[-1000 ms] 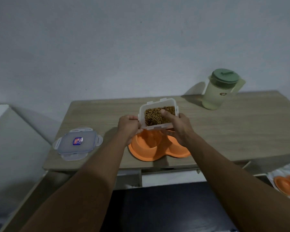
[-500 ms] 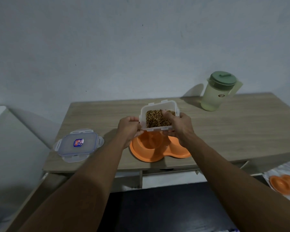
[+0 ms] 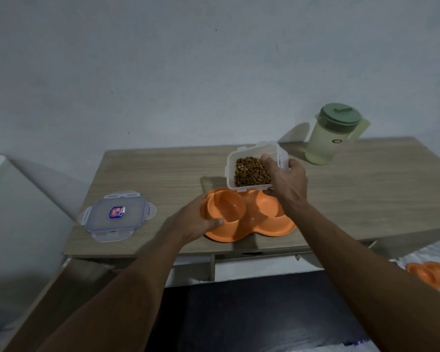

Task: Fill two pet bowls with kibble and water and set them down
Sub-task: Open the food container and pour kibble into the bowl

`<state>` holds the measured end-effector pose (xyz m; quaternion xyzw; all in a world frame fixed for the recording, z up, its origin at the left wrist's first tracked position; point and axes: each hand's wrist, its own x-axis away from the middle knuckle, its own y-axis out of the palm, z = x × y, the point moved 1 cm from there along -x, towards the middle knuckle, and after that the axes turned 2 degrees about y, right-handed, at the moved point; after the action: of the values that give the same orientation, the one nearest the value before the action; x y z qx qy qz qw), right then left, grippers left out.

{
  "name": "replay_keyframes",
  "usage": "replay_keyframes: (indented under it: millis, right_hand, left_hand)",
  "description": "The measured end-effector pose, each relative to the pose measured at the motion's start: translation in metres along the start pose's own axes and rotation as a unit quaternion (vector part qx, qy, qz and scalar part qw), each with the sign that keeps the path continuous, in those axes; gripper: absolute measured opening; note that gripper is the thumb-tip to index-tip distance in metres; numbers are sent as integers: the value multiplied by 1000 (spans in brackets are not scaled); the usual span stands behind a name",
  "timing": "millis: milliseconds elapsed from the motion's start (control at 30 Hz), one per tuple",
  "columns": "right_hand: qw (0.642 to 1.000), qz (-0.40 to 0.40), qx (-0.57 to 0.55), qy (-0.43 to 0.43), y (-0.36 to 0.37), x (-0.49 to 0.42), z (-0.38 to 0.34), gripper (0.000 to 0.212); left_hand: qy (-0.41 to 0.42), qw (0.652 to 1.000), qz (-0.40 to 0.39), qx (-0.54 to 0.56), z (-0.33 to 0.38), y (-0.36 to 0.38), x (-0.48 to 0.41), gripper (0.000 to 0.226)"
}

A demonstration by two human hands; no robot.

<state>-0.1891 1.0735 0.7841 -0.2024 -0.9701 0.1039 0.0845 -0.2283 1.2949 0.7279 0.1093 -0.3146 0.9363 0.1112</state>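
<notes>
An orange double pet bowl (image 3: 241, 219) sits near the front edge of the wooden table (image 3: 163, 174), both cups bare. My left hand (image 3: 197, 222) grips its left rim. My right hand (image 3: 285, 181) holds a clear plastic container of brown kibble (image 3: 250, 171) tilted toward me, just above the bowl's back edge. A pale green water pitcher (image 3: 333, 134) with a darker green lid stands at the back right of the table.
The container's clear lid (image 3: 116, 214) with a blue label lies flat at the table's left front. A second orange double bowl (image 3: 434, 274) lies low at the right edge of view. A grey wall rises behind the table.
My left hand has let go of the kibble container and dropped to the bowl's left rim. My right hand alone now holds the container, shifted right.
</notes>
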Motion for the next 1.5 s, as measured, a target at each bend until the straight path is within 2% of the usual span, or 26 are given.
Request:
replay_keyframes:
  millis: [100,200,333,500,733,867,1000,1367,1500]
  right_hand:
    - [996,17,64,-55,-2,1,4,49]
    - [995,17,77,-65,-1,3,7,50]
    - [995,18,75,-58,-1,2,7,57]
    - [995,12,77,-61,-1,4,8,63]
    - [993,10,90,-73,-3,7,7,57]
    - [997,11,58,-51,-4,9,7,60]
    - [990,36,116,-76,-4,11,10,51]
    - [996,29,61,-50,-5,11,12,52]
    - [998,27,43,-42,-3,13,11,42]
  left_hand:
    - [9,997,-12,-72,-9,7,2,94]
    - [7,991,-6,-136,-17,14,2,105]
    - [3,988,22,-154,-18,20,0,105]
    - [12,988,13,-154,-17,20,-4,103]
    - [15,985,-6,-173,-20,16,-9,102]
    - [19,984,-17,-174,-21,15,-11,101]
    - [21,984,-20,-176,-20,15,-12,99]
    - [33,985,-10,-171,-20,15,-11,94]
    - [32,985,-13,-171,-19,15,-12,95]
